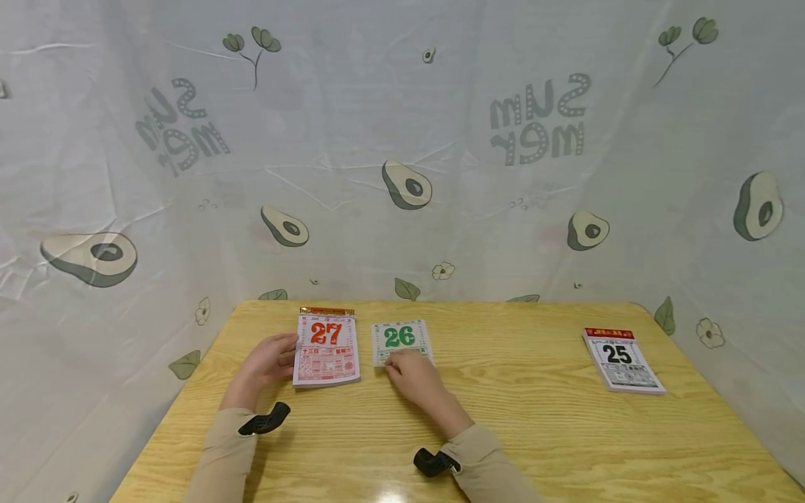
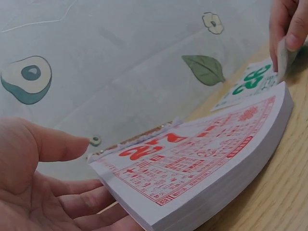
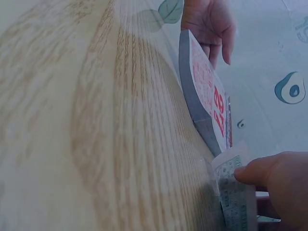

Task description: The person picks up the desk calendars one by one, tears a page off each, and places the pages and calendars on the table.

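Note:
A tear-off calendar pad (image 1: pixel 327 353) with a red 27 lies at the left of the table. My left hand (image 1: pixel 272 360) is at its left edge. In the left wrist view, that hand's fingers (image 2: pixel 82 202) touch the pad's side, and the thumb (image 2: pixel 62 147) extends above them. Just right of the pad is a loose calendar page (image 1: pixel 400 337) with a green 26. My right hand (image 1: pixel 415 377) pinches its lower edge, thumb on top, and the paper bends up there in the right wrist view. Part of the page is hidden by the hand.
A second calendar pad (image 1: pixel 622 360), with a black 25 and red header, lies at the table's right. The wooden table (image 1: pixel 503 398) meets a printed cloth (image 1: pixel 352 265) hanging behind and at both sides.

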A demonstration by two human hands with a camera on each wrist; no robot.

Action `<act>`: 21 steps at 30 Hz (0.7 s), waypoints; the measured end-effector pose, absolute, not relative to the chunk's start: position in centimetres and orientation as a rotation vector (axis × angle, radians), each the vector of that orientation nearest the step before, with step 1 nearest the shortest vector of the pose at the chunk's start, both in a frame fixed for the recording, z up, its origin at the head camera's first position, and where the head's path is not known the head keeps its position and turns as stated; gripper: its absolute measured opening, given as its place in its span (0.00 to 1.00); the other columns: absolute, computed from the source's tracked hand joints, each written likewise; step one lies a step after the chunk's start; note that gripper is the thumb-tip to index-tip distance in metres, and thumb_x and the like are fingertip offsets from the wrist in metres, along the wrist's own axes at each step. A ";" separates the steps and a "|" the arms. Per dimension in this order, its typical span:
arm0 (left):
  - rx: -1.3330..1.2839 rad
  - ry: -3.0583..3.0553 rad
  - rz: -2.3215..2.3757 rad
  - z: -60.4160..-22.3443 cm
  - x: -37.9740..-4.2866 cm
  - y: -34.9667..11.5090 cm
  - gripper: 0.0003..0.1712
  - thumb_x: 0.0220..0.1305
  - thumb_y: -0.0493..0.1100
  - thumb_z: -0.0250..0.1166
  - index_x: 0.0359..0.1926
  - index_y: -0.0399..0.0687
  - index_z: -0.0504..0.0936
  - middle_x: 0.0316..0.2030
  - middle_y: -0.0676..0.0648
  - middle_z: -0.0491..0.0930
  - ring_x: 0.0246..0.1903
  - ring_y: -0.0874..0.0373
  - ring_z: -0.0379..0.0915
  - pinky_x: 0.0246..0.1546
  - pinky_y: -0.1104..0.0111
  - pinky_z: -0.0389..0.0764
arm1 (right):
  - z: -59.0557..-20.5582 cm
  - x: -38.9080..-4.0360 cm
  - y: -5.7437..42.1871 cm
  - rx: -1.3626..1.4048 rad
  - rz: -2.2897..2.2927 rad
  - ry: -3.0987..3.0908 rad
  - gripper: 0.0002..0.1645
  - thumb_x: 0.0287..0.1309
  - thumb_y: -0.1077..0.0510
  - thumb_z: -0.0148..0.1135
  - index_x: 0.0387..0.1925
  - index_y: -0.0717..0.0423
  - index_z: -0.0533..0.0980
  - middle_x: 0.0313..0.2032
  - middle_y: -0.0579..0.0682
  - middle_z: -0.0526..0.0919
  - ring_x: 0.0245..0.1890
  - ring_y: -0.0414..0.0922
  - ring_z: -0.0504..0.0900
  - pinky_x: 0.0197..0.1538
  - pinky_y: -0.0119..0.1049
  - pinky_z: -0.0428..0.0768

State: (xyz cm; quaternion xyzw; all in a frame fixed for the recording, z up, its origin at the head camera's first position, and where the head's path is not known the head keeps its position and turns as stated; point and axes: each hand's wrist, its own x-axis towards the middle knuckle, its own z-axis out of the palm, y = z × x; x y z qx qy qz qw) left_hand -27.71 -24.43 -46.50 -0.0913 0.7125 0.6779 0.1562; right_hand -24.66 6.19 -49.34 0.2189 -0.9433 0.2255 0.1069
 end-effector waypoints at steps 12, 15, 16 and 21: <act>-0.289 2.010 1.967 -46.0 -27.8 -26.5 0.33 0.75 0.53 0.50 0.69 0.34 0.59 0.46 0.51 0.76 0.41 0.60 0.76 0.41 0.68 0.79 | -49.0 -24.0 4.5 0.777 0.452 -2.868 0.16 0.66 0.51 0.58 0.49 0.52 0.82 0.52 0.52 0.83 0.55 0.50 0.80 0.59 0.44 0.77; -0.298 2.022 1.962 -46.0 -27.7 -26.8 0.34 0.75 0.54 0.51 0.69 0.34 0.58 0.48 0.50 0.75 0.42 0.59 0.76 0.41 0.67 0.80 | -49.0 -23.8 4.1 0.799 0.411 -2.879 0.17 0.67 0.50 0.57 0.52 0.52 0.81 0.55 0.52 0.82 0.58 0.50 0.78 0.61 0.44 0.75; -0.294 2.024 1.961 -46.0 -27.7 -26.9 0.35 0.74 0.54 0.51 0.70 0.34 0.57 0.49 0.49 0.75 0.42 0.59 0.75 0.42 0.67 0.80 | -48.9 -23.7 4.0 0.803 0.398 -2.881 0.18 0.67 0.50 0.57 0.52 0.51 0.81 0.55 0.52 0.81 0.58 0.50 0.78 0.61 0.44 0.75; -0.316 2.051 1.948 -45.8 -27.5 -27.3 0.37 0.75 0.55 0.49 0.73 0.36 0.52 0.61 0.40 0.68 0.46 0.58 0.74 0.43 0.68 0.80 | -48.6 -23.4 3.4 0.810 0.344 -2.894 0.19 0.67 0.50 0.57 0.55 0.50 0.80 0.58 0.51 0.80 0.60 0.49 0.76 0.63 0.42 0.73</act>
